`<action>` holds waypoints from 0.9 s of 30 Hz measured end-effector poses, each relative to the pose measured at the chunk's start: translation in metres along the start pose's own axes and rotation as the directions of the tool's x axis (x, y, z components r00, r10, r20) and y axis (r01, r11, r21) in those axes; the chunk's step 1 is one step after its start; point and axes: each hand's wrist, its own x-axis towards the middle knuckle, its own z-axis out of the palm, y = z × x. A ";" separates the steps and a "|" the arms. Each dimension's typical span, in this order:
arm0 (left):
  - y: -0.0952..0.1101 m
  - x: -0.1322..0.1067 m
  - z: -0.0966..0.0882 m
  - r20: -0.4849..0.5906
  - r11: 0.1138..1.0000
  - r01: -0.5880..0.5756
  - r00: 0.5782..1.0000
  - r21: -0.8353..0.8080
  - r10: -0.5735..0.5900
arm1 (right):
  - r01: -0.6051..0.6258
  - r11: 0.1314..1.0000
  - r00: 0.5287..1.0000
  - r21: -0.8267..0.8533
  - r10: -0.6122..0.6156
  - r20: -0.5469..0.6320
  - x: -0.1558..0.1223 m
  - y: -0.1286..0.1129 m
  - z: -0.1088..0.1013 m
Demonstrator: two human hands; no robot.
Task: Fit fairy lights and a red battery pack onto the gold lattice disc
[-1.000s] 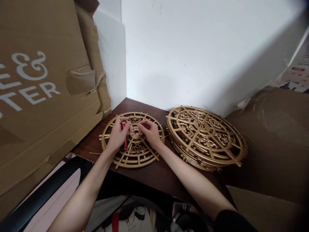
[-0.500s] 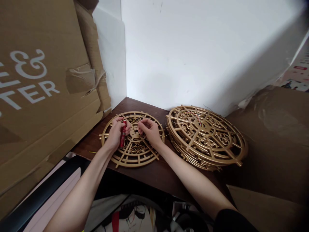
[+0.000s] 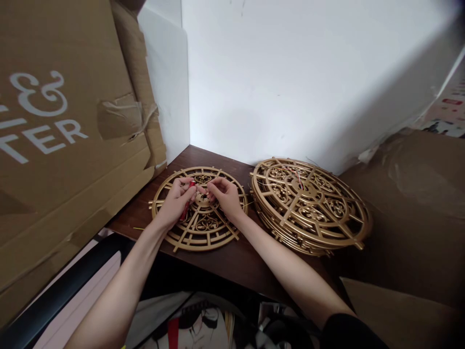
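Note:
A single round gold openwork disc [image 3: 203, 232] lies flat on the dark brown table [image 3: 232, 261]. Both my hands rest over its hub. My left hand [image 3: 177, 203] is closed around a small red tool [image 3: 186, 209] that runs slanted under the fingers. My right hand [image 3: 225, 196] pinches its fingertips together at the hub, right beside the left fingertips; what it pinches is too small to make out. A thin yellow wire [image 3: 140, 229] lies on the table left of the disc.
A stack of several matching gold discs [image 3: 308, 206] sits to the right, with thin red and white wires on top. A large cardboard box [image 3: 65, 131] leans at the left. Brown wrapped material [image 3: 410, 194] fills the right. White walls close the corner behind.
My left hand has slid toward the hub with the red tool, whose lower end swung under the palm. The fingertips of both hands now meet. The right hand barely moved.

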 end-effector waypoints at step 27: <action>0.011 -0.008 0.006 -0.004 0.980 -0.006 1.000 0.197 0.007 | 0.011 0.998 1.000 -0.063 -0.011 0.001 0.000 0.000 -0.001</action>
